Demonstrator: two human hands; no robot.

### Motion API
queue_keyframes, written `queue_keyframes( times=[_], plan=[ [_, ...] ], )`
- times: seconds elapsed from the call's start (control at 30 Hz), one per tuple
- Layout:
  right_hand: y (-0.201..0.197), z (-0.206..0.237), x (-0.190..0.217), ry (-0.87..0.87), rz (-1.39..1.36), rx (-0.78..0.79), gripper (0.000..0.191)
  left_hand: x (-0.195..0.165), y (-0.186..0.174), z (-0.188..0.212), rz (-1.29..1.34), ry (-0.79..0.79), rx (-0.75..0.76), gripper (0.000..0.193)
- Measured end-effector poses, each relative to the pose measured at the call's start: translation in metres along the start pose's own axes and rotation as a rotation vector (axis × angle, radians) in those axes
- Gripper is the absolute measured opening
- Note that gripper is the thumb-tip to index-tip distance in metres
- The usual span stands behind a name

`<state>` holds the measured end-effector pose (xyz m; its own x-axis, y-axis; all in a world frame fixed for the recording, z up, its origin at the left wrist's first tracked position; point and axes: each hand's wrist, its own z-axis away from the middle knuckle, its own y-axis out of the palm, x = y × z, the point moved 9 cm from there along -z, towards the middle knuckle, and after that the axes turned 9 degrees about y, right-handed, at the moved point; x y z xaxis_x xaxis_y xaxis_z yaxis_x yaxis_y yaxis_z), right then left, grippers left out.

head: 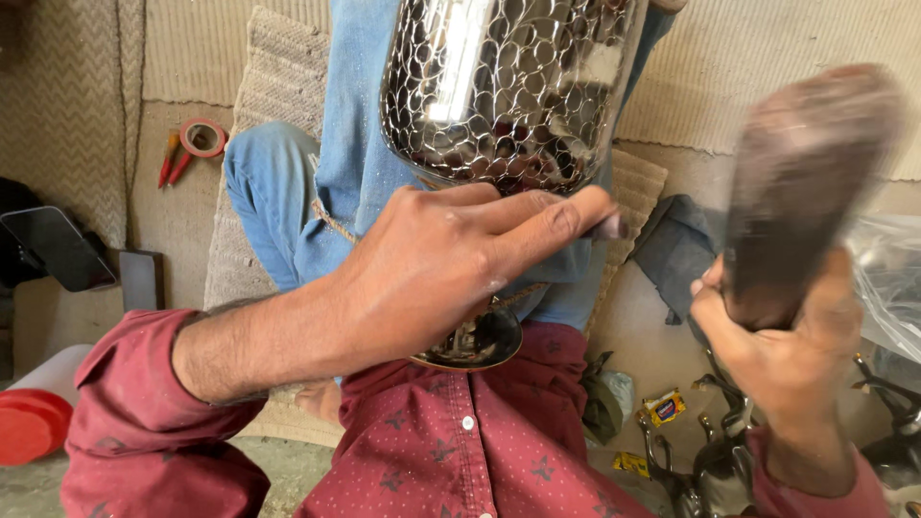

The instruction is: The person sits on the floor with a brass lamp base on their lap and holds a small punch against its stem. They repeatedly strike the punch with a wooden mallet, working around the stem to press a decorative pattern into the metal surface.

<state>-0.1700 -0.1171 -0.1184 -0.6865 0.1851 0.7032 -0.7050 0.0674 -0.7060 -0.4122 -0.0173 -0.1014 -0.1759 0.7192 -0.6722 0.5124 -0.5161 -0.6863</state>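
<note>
A shiny metal vessel (504, 91) with an engraved scale-like pattern lies across my lap, its round foot (477, 343) near my belly. My left hand (451, 264) rests against its lower side, and a small dark punch tip (608, 227) sticks out beyond the fingertips. My right hand (782, 341) grips the handle of a dark wooden mallet (801, 182), raised at the right and blurred by motion. I wear a red dotted shirt (460, 451) and blue jeans (288, 201).
Woven mats (77, 105) cover the floor. A tape roll (202, 137) and red-handled tool (169, 158) lie at upper left, a phone (58, 247) at left, a red lid (29, 427) at bottom left. Dark metal pieces (715, 460) and a plastic bag (887, 278) sit at right.
</note>
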Motion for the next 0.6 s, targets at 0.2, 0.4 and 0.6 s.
queue_keyframes(
  times=[0.2,0.4,0.6],
  plan=[
    [-0.017,-0.02,0.02,0.04,0.02,0.043,0.044,0.005,-0.01,0.013,0.128,-0.028,-0.17,0.076],
    [-0.044,-0.018,-0.002,0.167,0.21,0.026,0.017,0.013,-0.022,0.025,0.172,-0.051,-0.339,0.063],
    [-0.045,-0.021,-0.007,0.379,0.013,-0.015,0.015,0.014,-0.02,0.024,0.167,-0.067,-0.296,0.06]
  ],
)
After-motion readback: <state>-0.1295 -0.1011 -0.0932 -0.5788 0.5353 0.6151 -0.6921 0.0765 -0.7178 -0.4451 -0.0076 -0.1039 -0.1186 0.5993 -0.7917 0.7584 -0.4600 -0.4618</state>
